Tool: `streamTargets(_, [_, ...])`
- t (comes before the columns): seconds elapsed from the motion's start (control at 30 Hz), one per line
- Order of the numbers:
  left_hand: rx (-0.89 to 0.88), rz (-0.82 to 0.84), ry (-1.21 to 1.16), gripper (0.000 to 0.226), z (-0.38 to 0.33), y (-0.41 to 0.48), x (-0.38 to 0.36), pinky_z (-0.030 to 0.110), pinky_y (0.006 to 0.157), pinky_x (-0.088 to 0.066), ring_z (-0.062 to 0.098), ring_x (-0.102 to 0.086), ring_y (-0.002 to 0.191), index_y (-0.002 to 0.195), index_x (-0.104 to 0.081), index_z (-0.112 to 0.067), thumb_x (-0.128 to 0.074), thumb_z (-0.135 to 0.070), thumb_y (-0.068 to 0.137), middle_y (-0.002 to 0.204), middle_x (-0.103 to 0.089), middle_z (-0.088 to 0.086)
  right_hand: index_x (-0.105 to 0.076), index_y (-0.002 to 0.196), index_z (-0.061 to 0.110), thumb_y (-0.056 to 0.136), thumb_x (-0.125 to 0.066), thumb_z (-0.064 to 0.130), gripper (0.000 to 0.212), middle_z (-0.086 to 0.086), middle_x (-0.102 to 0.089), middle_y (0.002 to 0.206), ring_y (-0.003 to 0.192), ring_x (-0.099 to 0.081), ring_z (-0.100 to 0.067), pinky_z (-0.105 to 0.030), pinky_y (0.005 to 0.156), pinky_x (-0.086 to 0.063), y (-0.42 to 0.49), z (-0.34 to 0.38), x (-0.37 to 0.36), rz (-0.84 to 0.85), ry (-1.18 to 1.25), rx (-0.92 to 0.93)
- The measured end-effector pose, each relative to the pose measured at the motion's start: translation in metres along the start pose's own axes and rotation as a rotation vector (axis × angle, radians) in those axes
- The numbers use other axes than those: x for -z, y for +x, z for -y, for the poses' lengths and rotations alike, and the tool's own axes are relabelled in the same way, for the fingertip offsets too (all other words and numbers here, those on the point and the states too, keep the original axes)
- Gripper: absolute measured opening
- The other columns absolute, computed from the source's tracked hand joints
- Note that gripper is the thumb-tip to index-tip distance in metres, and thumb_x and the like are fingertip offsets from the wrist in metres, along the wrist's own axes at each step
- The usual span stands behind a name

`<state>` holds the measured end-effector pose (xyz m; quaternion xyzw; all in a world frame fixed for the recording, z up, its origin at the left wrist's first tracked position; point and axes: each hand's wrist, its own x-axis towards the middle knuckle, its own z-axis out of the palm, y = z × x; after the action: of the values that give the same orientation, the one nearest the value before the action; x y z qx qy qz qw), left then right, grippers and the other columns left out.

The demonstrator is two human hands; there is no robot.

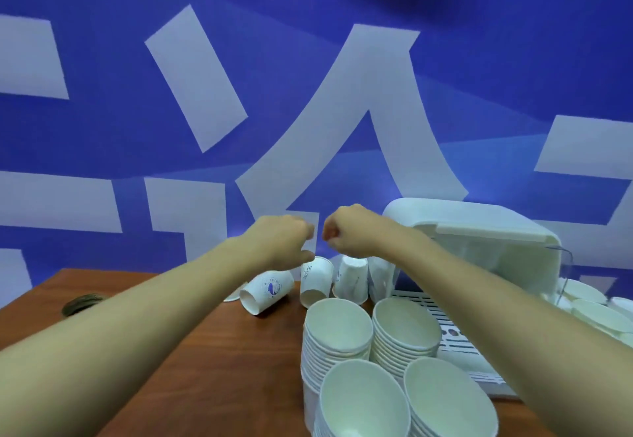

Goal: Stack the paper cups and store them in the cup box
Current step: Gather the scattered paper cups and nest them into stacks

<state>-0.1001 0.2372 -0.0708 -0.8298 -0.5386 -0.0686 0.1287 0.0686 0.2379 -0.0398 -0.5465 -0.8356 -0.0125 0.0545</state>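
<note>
Left hand (284,241), right hand (349,231) curled, empty, above loose cups (269,291); stacks (337,330) nearer; cup box (479,231) right.

Prob. office or reception drinks corner: blue wall (102,128) w/ big white lettering, wood-grain table (205,351), stacked paper cups (337,330), white cup box (479,241).

Blue wall (120,135) with large white strokes behind a reddish-brown wooden table (212,351).

Bare forearms (154,303) end in left hand (281,241), right hand (349,231).
</note>
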Motion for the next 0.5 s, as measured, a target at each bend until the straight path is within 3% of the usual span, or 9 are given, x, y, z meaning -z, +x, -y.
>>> streamTargets(0.13, [0.031, 0.138, -0.003, 0.053, 0.008, 0.023, -0.039, 0.037, 0.077, -0.049, 0.02, -0.058, 0.106, 0.126, -0.054, -0.021, -0.057, -0.058, 0.087, 0.124, -0.058, -0.003, -0.062, 0.122, 0.012, 0.093, -0.062, 0.022, 0.031, -0.006, -0.065, 0.119, 0.108, -0.064, -0.028, -0.038, 0.089, -0.055, 0.032, -0.011, -0.035, 0.248, -0.284, -0.033])
streamTargets(0.23, [0.054, 0.211, -0.072, 0.057, 0.01, 0.028, -0.063, 0.039, 0.082, -0.05, 0.021, -0.057, 0.109, 0.129, -0.051, -0.022, -0.058, -0.06, 0.086, 0.128, -0.056, -0.003, -0.06, 0.115, 0.014, 0.09, -0.068, 0.033, 0.033, -0.004, -0.063, 0.105, 0.092, -0.062, -0.025, -0.032, 0.069, -0.047, 0.037, -0.019, -0.046, 0.297, -0.35, -0.07])
streamTargets(0.4, [0.056, 0.164, -0.24, 0.06, 0.009, 0.038, -0.078, 0.042, 0.088, -0.05, 0.021, -0.055, 0.113, 0.133, -0.048, -0.024, -0.063, -0.057, 0.086, 0.131, -0.055, -0.004, -0.06, 0.119, 0.012, 0.091, -0.067, 0.038, 0.038, -0.005, -0.065, 0.106, 0.089, -0.059, -0.023, -0.029, 0.065, -0.043, 0.039, -0.025, -0.05, 0.322, -0.311, -0.123])
streamTargets(0.5, [0.05, 0.229, -0.264, 0.072, 0.005, 0.045, -0.081, 0.043, 0.092, -0.049, 0.022, -0.054, 0.116, 0.138, -0.043, -0.023, -0.072, -0.054, 0.079, 0.134, -0.053, -0.003, -0.058, 0.123, 0.01, 0.091, -0.069, 0.034, 0.042, -0.008, -0.064, 0.111, 0.087, -0.063, -0.025, -0.028, 0.062, -0.045, 0.035, -0.021, -0.044, 0.324, -0.296, -0.14])
